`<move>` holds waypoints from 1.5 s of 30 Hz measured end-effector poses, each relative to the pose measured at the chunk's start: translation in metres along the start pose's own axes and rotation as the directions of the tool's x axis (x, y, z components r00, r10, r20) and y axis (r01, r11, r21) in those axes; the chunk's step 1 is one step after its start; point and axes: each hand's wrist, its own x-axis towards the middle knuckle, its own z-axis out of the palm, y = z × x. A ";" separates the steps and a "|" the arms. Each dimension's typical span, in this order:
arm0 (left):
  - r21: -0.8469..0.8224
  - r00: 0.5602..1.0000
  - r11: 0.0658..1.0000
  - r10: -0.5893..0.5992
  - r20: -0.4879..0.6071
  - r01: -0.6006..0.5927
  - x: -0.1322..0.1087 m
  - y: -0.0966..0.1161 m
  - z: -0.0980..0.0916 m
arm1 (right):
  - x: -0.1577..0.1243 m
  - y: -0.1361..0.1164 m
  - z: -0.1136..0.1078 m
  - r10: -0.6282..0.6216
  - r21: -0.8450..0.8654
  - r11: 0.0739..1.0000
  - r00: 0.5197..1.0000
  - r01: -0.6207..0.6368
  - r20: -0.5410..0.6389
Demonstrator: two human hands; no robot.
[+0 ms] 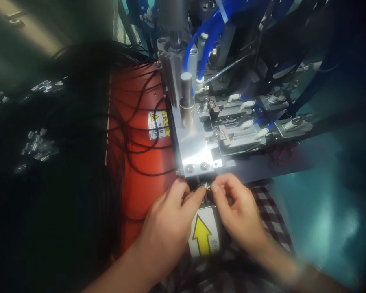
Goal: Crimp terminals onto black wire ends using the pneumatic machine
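My left hand (173, 211) is closed in a pinch at the near end of the machine, its thumb pointing right. Opposite it, my right hand (236, 199) pinches with thumb and index finger, the other fingers curled. Between the two sets of fingertips is a small shiny piece (206, 186), too small to name. What each hand grips is mostly hidden by the fingers. Just beyond the hands is a bright metal block (197, 152) with two bolts. Below them lies a white label (203, 232) with a yellow arrow.
Several black cables (140, 150) loop over an orange-red surface (143, 187) bearing a warning sticker (158, 124). Small shiny pieces (38, 144) lie in piles on the dark left side. Beyond, blue air hoses (210, 40) and pneumatic slides (238, 140) crowd the machine.
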 end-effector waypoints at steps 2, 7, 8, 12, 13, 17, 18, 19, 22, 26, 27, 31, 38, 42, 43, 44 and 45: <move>0.002 1.000 1.000 -0.006 0.011 0.006 0.000 0.000 0.000 | -0.001 -0.001 -0.001 -0.007 -0.047 0.999 1.000 0.006 -0.005; 0.035 1.000 0.999 -0.003 0.023 0.002 -0.001 0.001 -0.001 | -0.001 -0.005 -0.002 0.042 -0.067 0.997 0.999 -0.041 0.019; 0.045 0.999 0.999 -0.009 0.038 0.008 -0.001 0.001 -0.001 | -0.001 -0.006 -0.002 0.044 -0.079 0.996 0.999 -0.043 0.017; 0.080 0.997 0.997 -0.028 0.069 0.023 0.000 0.002 -0.001 | 0.000 -0.006 -0.002 0.071 -0.054 0.996 0.997 -0.069 0.025; 0.084 0.998 0.996 -0.031 0.059 0.026 0.000 0.002 -0.002 | 0.001 -0.005 -0.003 0.101 -0.003 0.995 0.994 -0.100 0.042; 0.046 0.998 0.998 -0.038 0.052 0.036 0.000 0.003 -0.003 | 0.005 -0.001 -0.005 0.209 0.227 0.945 0.969 -0.235 0.132; 0.026 0.998 0.999 -0.035 0.057 0.033 0.000 0.003 -0.004 | 0.005 -0.001 -0.006 0.218 0.263 0.932 0.966 -0.249 0.141; 0.005 0.998 0.999 -0.032 0.063 0.032 0.000 0.003 -0.004 | 0.005 0.000 -0.007 0.220 0.289 0.923 0.965 -0.254 0.145; -0.026 0.998 0.999 -0.037 0.059 0.039 -0.001 0.002 -0.004 | 0.004 0.000 -0.011 0.216 0.312 0.915 0.963 -0.257 0.161; -0.041 0.997 0.998 -0.040 0.061 0.043 -0.002 0.000 -0.002 | 0.001 -0.004 -0.013 0.220 0.285 0.918 0.951 -0.277 0.217; -0.044 0.998 0.998 -0.039 0.058 0.041 -0.002 -0.001 -0.001 | 0.000 -0.004 -0.013 0.227 0.283 0.915 0.948 -0.286 0.223; -0.033 0.997 0.998 -0.057 0.059 0.059 -0.003 -0.001 0.000 | -0.002 -0.004 -0.009 0.234 0.284 0.916 0.953 -0.283 0.194; -0.039 0.996 0.997 -0.060 0.060 0.063 -0.005 -0.002 0.000 | -0.005 0.001 -0.006 0.018 0.095 0.995 0.999 -0.021 0.034; -0.039 0.996 0.997 -0.067 0.063 0.069 -0.005 -0.002 0.000 | -0.002 0.000 -0.009 -0.042 0.065 0.997 0.998 0.039 0.043; -0.038 0.996 0.997 -0.066 0.060 0.068 -0.005 -0.002 0.000 | -0.001 -0.001 -0.010 -0.041 0.068 0.997 0.998 0.038 0.053; -0.038 0.996 0.997 -0.064 0.058 0.066 -0.004 -0.001 -0.001 | 0.000 -0.002 -0.011 -0.037 0.070 0.997 0.997 0.032 0.068; -0.041 0.997 0.997 -0.061 0.056 0.063 -0.003 -0.001 -0.001 | 0.001 -0.003 -0.012 -0.031 0.068 0.997 0.996 0.025 0.085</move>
